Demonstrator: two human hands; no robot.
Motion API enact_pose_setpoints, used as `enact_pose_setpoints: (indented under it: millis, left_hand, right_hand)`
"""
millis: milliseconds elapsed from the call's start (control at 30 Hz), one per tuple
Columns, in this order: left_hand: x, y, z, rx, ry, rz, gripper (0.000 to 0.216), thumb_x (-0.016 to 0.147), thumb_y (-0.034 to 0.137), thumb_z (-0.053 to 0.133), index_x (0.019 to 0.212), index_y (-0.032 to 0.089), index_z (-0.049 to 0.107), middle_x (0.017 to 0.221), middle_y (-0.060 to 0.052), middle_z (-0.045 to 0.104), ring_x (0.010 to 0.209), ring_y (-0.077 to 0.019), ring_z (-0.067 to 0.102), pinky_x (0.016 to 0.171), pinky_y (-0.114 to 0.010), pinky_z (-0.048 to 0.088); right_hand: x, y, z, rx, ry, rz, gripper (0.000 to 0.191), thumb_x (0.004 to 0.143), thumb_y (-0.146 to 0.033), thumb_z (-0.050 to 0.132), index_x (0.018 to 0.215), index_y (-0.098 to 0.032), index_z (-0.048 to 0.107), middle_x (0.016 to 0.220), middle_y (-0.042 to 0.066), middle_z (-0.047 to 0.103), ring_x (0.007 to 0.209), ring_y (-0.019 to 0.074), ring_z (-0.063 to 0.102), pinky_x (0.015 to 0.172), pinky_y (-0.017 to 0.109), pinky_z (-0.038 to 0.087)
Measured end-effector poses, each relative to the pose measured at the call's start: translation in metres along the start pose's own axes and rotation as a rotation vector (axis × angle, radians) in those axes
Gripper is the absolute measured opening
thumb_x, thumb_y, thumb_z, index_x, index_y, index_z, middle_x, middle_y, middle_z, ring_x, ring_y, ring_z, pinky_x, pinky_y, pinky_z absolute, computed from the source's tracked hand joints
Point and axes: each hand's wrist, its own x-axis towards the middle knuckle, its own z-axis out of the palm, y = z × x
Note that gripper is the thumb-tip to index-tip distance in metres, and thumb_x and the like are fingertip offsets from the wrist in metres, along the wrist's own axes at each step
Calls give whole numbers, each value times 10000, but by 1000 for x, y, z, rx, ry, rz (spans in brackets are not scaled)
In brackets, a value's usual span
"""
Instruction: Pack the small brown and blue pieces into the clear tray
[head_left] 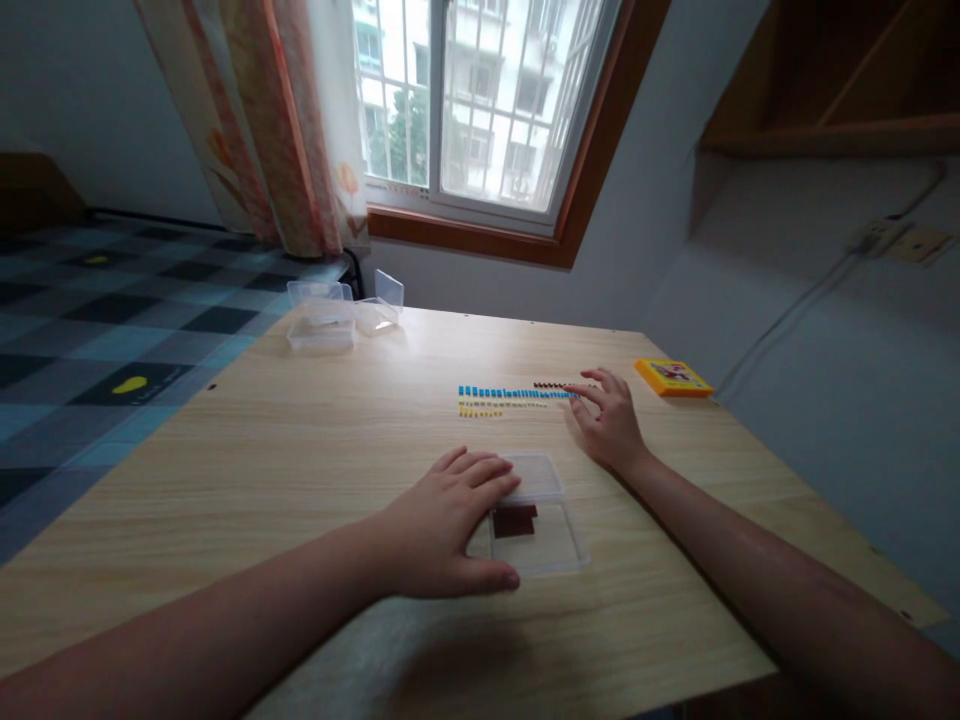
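Observation:
My left hand (461, 520) is spread over the left side of a clear plastic box (559, 545), with fingers at its lid and thumb along the near side. The box lies with its lid folded back and holds dark brown flat pieces (514, 520). Farther off, my right hand (607, 420) is at the right end of a row of small blue pieces (517, 393); its thumb and index finger are apart on either side of that row's end. Its other fingers reach over a short dark brown row (551, 385). Rows of tiny grey pieces (502, 404) and yellow pieces (476, 412) lie nearer me.
Two more clear boxes, one (321, 325) larger and one (379, 315) smaller, stand with lids up at the table's far left. A yellow-orange box (673, 378) lies near the right edge. A bed (150, 320) adjoins the left side, and a wall shelf (832, 130) hangs at upper right.

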Motion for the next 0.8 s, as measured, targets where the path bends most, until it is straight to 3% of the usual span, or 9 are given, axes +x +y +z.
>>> enact_pose_setpoints:
  millis: [133, 467, 800]
  left_hand:
    - [1, 0, 0, 4, 7, 0, 884, 772, 697, 769, 1473, 203, 554, 1534, -174, 541, 1433, -414, 476, 1247, -630, 242]
    - [-1, 0, 1, -11, -5, -8, 930, 783, 718, 752, 1504, 177, 524, 1560, -184, 514, 1455, -408, 454, 1258, -631, 216]
    - [-1, 0, 1, -36, 3, -7, 936, 766, 717, 770, 1497, 182, 535, 1568, -192, 505, 1456, -425, 455, 1253, -649, 215]
  right_hand:
    - [11, 3, 12, -28, -27, 16, 191, 882, -285, 630, 895, -237, 815, 1308, 113, 652, 1375, 328, 465, 1215, 575, 276]
    - [61, 5, 40, -53, -73, 117, 142, 849, -311, 713, 876, -251, 839, 1416, 104, 645, 1507, 389, 328, 1217, 701, 153]
    - [54, -2, 43, -60, -213, 88, 190, 855, -278, 658, 849, -243, 844, 1584, 75, 508, 1575, 378, 193, 1239, 699, 53]
